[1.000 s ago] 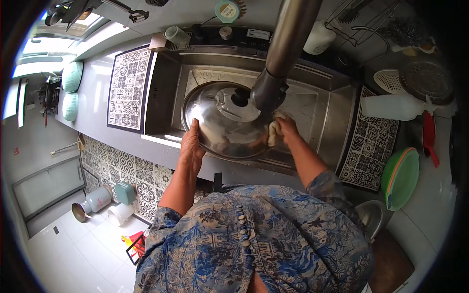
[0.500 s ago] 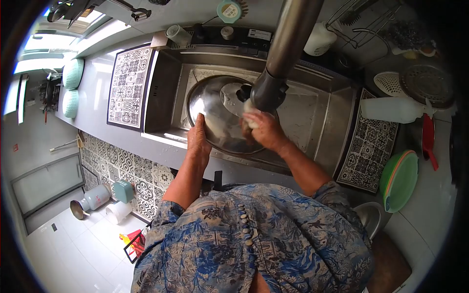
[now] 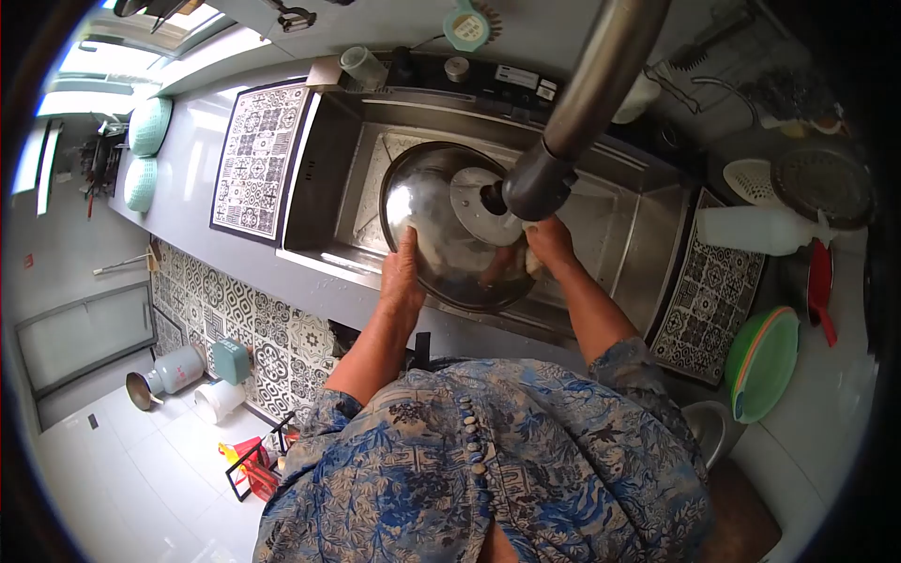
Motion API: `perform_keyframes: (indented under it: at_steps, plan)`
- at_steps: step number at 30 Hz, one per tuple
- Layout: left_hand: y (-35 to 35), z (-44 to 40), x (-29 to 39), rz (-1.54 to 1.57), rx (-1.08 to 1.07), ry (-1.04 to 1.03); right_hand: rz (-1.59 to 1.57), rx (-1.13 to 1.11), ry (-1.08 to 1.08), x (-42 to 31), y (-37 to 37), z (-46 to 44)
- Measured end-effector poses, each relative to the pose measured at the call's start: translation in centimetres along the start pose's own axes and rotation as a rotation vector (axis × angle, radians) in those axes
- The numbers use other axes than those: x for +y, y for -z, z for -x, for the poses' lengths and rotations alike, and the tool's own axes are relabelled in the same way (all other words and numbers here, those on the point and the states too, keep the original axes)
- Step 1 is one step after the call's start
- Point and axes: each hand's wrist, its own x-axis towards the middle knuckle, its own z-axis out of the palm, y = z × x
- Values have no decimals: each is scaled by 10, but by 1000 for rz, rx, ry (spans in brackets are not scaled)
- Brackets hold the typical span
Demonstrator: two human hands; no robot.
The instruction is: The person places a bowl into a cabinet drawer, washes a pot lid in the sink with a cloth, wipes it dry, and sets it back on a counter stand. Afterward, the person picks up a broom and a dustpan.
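Observation:
A large round metal pot lid with a dark knob at its centre is held tilted over the sink. My left hand grips its near left rim, thumb flat on the shiny top and fingers hidden beneath. At the lid's right side, my right hand is closed on a pale cloth, pressed to the rim; little of the cloth shows, so its exact kind is hard to make out. The dark tap head hangs just above the knob and hides part of the lid.
Patterned mats flank the sink. On the right lie a white plastic bottle, a green basin, a red-handled tool and a round strainer. A cup stands behind the sink; mint baskets sit far left.
My right hand has moved with the cloth from the lid's top, near the knob, out to its right rim. The view has shifted slightly; my left hand keeps its grip.

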Motion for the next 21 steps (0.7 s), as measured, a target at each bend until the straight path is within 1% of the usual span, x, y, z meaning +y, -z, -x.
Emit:
perform_keyframes:
  at_steps: [1,2,3,5,6,8,10,11,12,13,14,15,17,18,19,20,21]
  plan:
    - [0,-1,1,6,5,-7,-15,17,-2,-1,-2,0]
    - [2,0,-1,20,-10,-11,19,-82,-33,-28,15,4]
    - [2,-1,-4,34,-31,-16,22,-85,-32,-35,13,11]
    - [1,-3,-7,73,-54,-53,-36,-16,248,-50,11,26]
    - [0,-1,-7,25,-25,-52,-34,-15,250,-62,10,34]
    - [-6,8,-4,-22,2,-51,-100,8,457,-96,18,44]
    - [-15,18,-2,-319,-45,-204,-130,46,476,-118,20,29]
    - [-18,22,-1,-316,-41,-208,-164,81,494,-124,19,17]
    - [-22,26,0,-297,-34,-191,-101,166,449,-121,12,3]
    - [-25,29,-2,-279,-29,-173,-153,266,448,-98,-13,-26]
    - [-22,21,-13,-188,-39,-181,-204,370,447,-76,-34,-55]
    - [-24,17,-14,-185,-40,-188,-205,373,454,-71,-33,-73]
    - [-26,19,-13,-175,-23,-166,19,203,181,-74,-29,-86]
    - [-27,19,-11,-265,-7,-179,19,197,184,-75,-30,-84]
    - [-22,12,-13,-260,-4,-181,-37,117,188,-91,-22,-78]
    - [-15,-1,-19,-113,-26,-93,-93,39,195,-107,-15,-73]
    - [-10,-9,-20,33,-48,-2,-123,43,328,-117,-14,-62]
